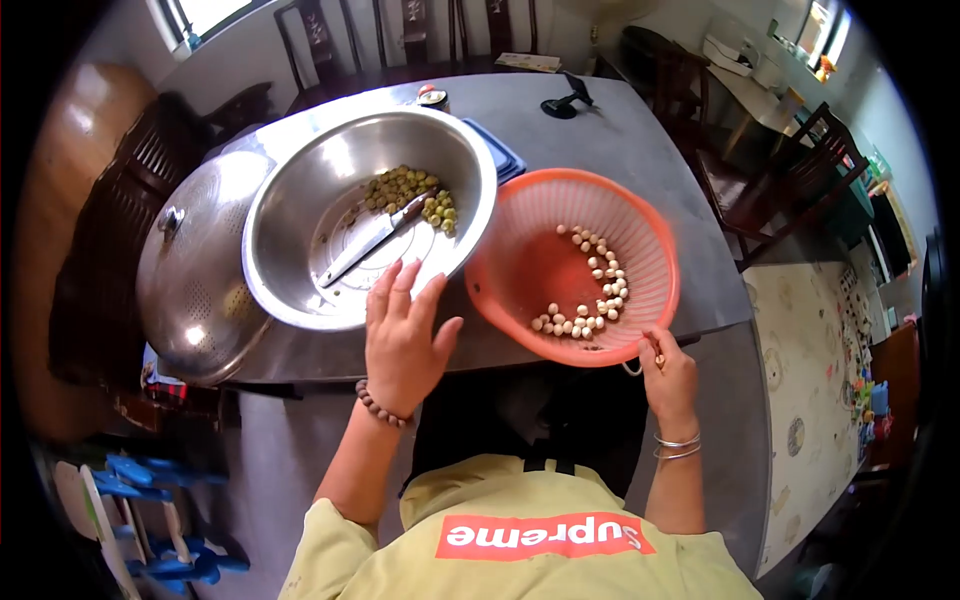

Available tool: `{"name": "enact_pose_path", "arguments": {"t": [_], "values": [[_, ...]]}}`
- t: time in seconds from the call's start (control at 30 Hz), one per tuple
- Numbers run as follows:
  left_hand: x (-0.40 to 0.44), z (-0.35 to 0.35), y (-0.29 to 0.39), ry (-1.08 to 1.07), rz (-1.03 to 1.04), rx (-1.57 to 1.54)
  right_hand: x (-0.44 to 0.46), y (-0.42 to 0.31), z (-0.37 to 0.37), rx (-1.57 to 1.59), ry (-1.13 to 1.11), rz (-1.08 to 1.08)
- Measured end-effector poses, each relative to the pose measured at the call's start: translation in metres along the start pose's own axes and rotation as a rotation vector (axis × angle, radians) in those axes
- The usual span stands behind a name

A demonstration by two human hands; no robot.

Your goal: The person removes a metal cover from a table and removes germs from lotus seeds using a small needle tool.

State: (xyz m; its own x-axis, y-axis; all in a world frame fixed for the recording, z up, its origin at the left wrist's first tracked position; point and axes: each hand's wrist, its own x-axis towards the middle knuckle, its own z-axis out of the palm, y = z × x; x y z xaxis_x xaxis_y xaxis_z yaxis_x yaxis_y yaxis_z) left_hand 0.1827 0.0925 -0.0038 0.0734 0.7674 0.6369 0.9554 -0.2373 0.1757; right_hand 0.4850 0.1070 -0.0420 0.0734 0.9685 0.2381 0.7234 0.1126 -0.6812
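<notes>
A wide stainless steel basin (290, 190) on the table holds small green round seeds (400, 187), resembling fresh lotus seeds, and a knife (375, 238) lying across its bottom. My left hand (408, 345) is open, its fingers stretched out over the near rim of the basin; I cannot tell whether they touch it. Right of the basin sits an orange plastic colander (570, 185) with pale, peeled-looking seeds (612, 285) gathered in a curve along its right and near sides. My right hand (668, 380) has its fingers closed at the colander's near right rim.
A perforated domed metal lid (195, 270) leans left of the basin. Behind lie a blue tray (497, 150), a small can (433, 98) and a black stand (567, 100) on the grey table (640, 130). Wooden chairs (780, 185) stand around, with blue-and-white stools (150, 510) lower left.
</notes>
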Motion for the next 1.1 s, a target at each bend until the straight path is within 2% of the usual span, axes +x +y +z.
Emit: {"name": "enact_pose_path", "arguments": {"t": [0.07, 0.13, 0.33, 0.47, 0.77, 0.9, 0.97, 1.0, 1.07, 1.1], "values": [[0.003, 0.013, -0.020, -0.222, -0.110, 0.016, 0.001, 0.006, 0.002, 0.044, 0.021, 0.025], [0.003, 0.018, -0.028, -0.237, -0.095, 0.035, 0.002, 0.012, 0.007, 0.105, 0.091, -0.043], [0.006, 0.005, -0.033, -0.188, -0.075, 0.045, 0.019, 0.016, 0.003, 0.131, 0.158, 0.017], [-0.008, -0.014, -0.036, -0.253, -0.124, 0.035, 0.035, 0.020, 0.001, 0.123, 0.224, 0.007], [-0.060, -0.053, -0.053, -0.328, -0.030, -0.014, 0.044, 0.046, 0.021, 0.086, 0.345, -0.006], [-0.047, -0.064, -0.042, -0.314, 0.029, 0.031, 0.052, 0.039, 0.019, 0.094, 0.325, 0.016], [-0.048, -0.064, -0.024, -0.127, 0.135, 0.023, 0.042, 0.037, 0.018, 0.090, 0.314, 0.033], [-0.051, -0.061, -0.015, -0.128, 0.135, 0.019, 0.039, 0.033, 0.015, 0.118, 0.296, 0.051], [-0.054, -0.047, 0.004, 0.079, 0.098, -0.290, 0.036, 0.035, 0.013, 0.143, 0.285, 0.059], [-0.054, -0.038, 0.015, 0.076, 0.129, -0.400, 0.030, 0.041, 0.014, 0.196, 0.277, 0.073]]}}
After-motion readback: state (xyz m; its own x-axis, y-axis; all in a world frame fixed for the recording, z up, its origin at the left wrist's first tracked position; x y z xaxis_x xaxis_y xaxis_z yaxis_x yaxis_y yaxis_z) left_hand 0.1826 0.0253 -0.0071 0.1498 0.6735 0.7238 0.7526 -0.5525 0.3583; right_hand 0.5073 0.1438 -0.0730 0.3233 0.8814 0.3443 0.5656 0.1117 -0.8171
